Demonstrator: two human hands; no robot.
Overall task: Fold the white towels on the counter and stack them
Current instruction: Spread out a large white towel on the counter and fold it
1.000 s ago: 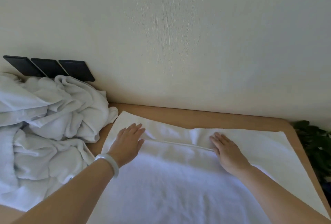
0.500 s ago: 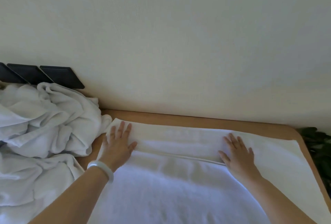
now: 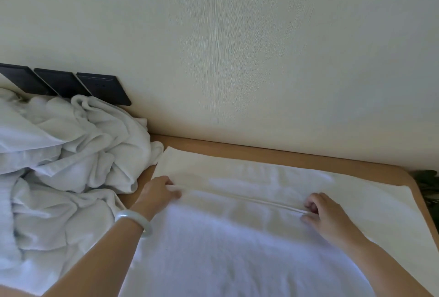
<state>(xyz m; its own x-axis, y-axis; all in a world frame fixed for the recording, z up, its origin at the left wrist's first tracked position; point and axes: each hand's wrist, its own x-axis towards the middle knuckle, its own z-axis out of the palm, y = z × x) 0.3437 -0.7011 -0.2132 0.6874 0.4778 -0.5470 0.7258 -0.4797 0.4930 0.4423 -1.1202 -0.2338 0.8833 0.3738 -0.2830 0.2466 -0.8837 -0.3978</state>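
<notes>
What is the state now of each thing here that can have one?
flat towel: spread on the counter, one layer folded over.
left hand: pinches the folded layer's hem.
right hand: pinches the same hem.
towel pile: crumpled, not folded.

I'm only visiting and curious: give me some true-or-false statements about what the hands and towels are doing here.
1. The left hand and the right hand both pinch the hem of the flat towel. True.
2. The crumpled towels lie right of the flat towel. False: the crumpled towels lie on its left.
3. A pale bangle sits on the left wrist. True.
4. The wall panels are white. False: the wall panels are black.
</notes>
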